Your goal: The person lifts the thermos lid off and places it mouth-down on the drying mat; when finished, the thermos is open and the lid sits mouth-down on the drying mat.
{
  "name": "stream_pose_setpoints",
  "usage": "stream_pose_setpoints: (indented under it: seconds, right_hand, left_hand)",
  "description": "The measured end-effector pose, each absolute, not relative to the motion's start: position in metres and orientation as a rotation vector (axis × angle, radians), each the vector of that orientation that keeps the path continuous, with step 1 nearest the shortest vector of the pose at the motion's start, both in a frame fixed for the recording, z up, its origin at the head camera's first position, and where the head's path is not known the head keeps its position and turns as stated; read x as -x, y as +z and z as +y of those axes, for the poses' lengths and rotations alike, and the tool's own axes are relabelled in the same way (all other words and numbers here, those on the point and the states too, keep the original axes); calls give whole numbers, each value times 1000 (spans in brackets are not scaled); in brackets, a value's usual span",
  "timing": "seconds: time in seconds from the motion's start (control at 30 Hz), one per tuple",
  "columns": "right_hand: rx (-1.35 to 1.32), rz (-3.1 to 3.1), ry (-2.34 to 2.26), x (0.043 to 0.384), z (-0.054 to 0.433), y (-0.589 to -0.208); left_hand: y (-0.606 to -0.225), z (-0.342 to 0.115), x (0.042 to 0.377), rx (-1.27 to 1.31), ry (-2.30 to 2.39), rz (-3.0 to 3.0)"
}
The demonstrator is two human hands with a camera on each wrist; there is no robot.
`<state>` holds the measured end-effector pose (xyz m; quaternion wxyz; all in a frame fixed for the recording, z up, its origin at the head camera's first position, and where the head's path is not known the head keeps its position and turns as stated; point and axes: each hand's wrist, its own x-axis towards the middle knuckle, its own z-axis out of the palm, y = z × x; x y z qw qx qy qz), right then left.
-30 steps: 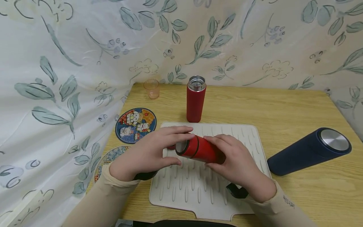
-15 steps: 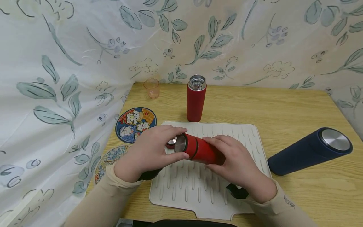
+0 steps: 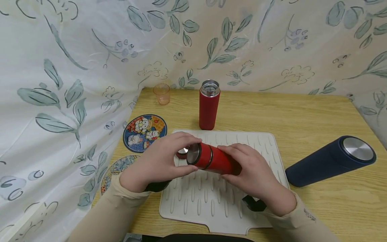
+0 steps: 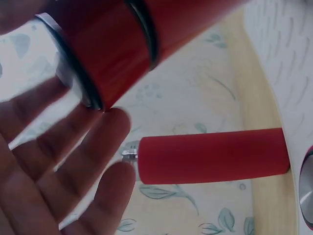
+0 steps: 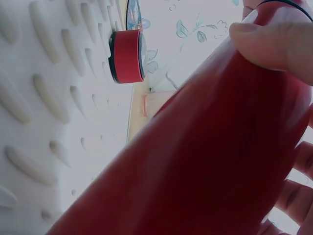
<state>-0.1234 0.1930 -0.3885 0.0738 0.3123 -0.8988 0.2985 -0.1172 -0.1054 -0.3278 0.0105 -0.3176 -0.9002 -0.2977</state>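
Note:
A red thermos (image 3: 222,161) is held tilted above the white ribbed mat (image 3: 208,198), its silver-topped lid (image 3: 204,156) on and pointing left. My right hand (image 3: 255,173) grips its body, thumb on the near side and fingers over the far side. The left hand (image 3: 157,161) pinches the lid, with thumb below and fingers at its upper edge; the left wrist view shows fingertips (image 4: 117,117) at the dark rim. A separate red lid (image 5: 128,56) with a silver top rests on the mat, partly hidden behind the left hand in the head view.
A second red thermos (image 3: 208,111) stands uncapped behind the mat. At the right is a dark blue thermos (image 3: 320,164) with a silver top. Two round patterned coasters (image 3: 145,132) lie at the left, and a small clear pinkish cup (image 3: 162,94) stands at the back left.
My left hand's thumb and fingers, spread around the lid a second ago, have closed in on it. The right hand and the thermos it holds have barely moved.

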Motion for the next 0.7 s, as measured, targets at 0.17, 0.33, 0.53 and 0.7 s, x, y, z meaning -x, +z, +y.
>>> stream_pose_setpoints:
  seconds: [0.17, 0.33, 0.53, 0.7]
  right_hand:
    - [-951, -2706, 895, 123, 191, -389]
    - [-950, -2686, 868, 126, 196, -394]
    - [-958, -2668, 872, 128, 200, -396]
    - [-949, -2671, 862, 128, 200, -395]
  left_hand:
    - [-328, -102, 118, 831, -829, -2933]
    - [-335, -104, 120, 953, -846, -2896]
    - [-337, -104, 120, 1143, -880, -2727]
    - [-338, -104, 118, 940, -1044, -2745]
